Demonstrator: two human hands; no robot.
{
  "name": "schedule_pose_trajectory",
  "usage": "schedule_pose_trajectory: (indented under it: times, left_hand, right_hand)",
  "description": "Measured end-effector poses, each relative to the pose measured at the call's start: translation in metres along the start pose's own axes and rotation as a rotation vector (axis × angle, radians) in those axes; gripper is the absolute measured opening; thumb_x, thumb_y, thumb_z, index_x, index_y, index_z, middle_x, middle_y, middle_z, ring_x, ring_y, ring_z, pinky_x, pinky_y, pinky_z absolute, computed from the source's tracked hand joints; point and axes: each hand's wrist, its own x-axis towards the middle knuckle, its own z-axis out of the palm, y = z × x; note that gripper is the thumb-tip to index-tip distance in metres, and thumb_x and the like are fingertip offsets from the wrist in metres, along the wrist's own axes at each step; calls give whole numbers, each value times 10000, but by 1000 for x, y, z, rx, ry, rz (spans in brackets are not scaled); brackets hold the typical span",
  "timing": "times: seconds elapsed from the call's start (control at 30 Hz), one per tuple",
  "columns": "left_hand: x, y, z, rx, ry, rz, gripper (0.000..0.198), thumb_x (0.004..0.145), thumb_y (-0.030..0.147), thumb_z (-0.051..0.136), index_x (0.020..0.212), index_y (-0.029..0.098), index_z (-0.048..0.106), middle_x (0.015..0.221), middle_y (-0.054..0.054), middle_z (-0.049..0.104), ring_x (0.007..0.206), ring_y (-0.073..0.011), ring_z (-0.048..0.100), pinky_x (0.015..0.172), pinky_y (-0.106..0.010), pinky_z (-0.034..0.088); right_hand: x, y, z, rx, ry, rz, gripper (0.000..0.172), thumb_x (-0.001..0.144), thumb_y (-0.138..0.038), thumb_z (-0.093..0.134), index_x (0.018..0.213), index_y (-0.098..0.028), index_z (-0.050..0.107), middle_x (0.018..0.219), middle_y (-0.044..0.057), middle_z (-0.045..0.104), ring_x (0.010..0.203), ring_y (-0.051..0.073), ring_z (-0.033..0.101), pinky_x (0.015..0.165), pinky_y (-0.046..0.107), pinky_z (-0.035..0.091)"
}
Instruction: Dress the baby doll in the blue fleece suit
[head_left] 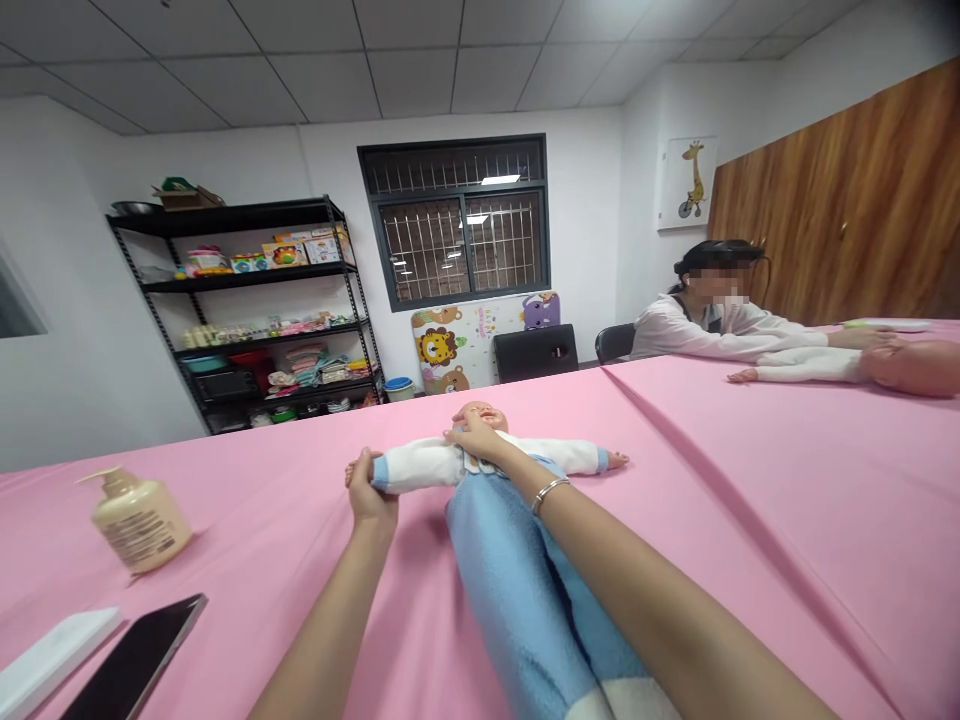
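A baby doll (pixel 499 540) lies on its back on the pink cloth, its head at the far side and both arms stretched out sideways. It wears a white top with blue cuffs and blue trousers. My left hand (pixel 367 490) is closed around the doll's hand and cuff on the left. At the doll's neck and collar, just below its face, my right hand (pixel 478 440) has its fingers bent against the doll. That hand partly covers the doll's chin and upper chest. A silver bangle (pixel 550 494) circles my right wrist.
On the pink cloth (pixel 285 560) at left stand a pump bottle (pixel 142 520), a dark phone (pixel 139 660) and a white box-like object (pixel 56 660). At right, a person (pixel 705 310) touches another doll (pixel 907 365). Behind are a stocked shelf (pixel 255 275) and a black chair (pixel 615 343).
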Motion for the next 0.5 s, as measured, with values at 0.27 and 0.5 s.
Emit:
schedule_pose_trajectory:
  times: [0.27,0.5]
  left_hand:
    - [28,-28,-53,639,194,-134,415,695,272,562,1051,135,399,925,-63,545,789,-102,540,825,-332,460]
    - [-7,-10,-22,904,-111,452,265,782,307,405,971,141,489,957,-45,543,851,-96,511,819,-228,420]
  right_hand:
    - [-16,-6,-36,-336,-85,-80,519,703,-569,483,797,-73,606,752,26,564,642,-18,417,723,105,315]
    - [-46,43,-92,-386,338,63,476,783,-524,364,944,-134,584,866,30,579,626,-25,377,617,108,214]
